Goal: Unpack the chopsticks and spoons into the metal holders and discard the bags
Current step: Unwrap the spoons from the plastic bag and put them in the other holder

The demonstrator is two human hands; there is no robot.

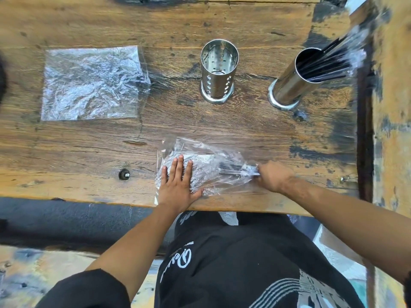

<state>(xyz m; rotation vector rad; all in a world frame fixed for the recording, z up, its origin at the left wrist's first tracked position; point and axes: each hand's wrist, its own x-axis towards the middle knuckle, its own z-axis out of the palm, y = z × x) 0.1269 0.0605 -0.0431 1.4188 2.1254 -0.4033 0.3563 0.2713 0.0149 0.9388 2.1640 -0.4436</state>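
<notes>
Left hand (178, 185) flat on clear plastic bag (206, 165), lower centre of frame, near front edge of wooden table (89, 138). Fingers straight and slightly spread, palm down on the bag's left half. Likely pinning the bag so it stays put while contents slide out to the right.

Right hand (274, 175) at the bag's right end, fingers curled and clamped on a bundle of dark utensil handles (238, 168) poking from the mouth. Chopsticks or spoons: cannot tell, too blurred under the plastic. Bundle runs left from the right-hand grip, under the film, toward the left fingertips; rest of it sits beneath the left fingers, inside the bag. Step in hand, by the look of it: drawing the bundle out.

Perforated metal holder (219, 72) upper centre, upright, nothing visible inside. Second metal holder (295, 78) upper right, appears tilted right (could be lens distortion), already holding black chopsticks (327, 61), tops smeared with what looks like clear wrap. Both well apart from the hands.

Flattened empty bag (93, 83) upper left, lying flat, not yet discarded.

Risk: thin film may drag with the bundle if left-hand pressure slips.
</notes>
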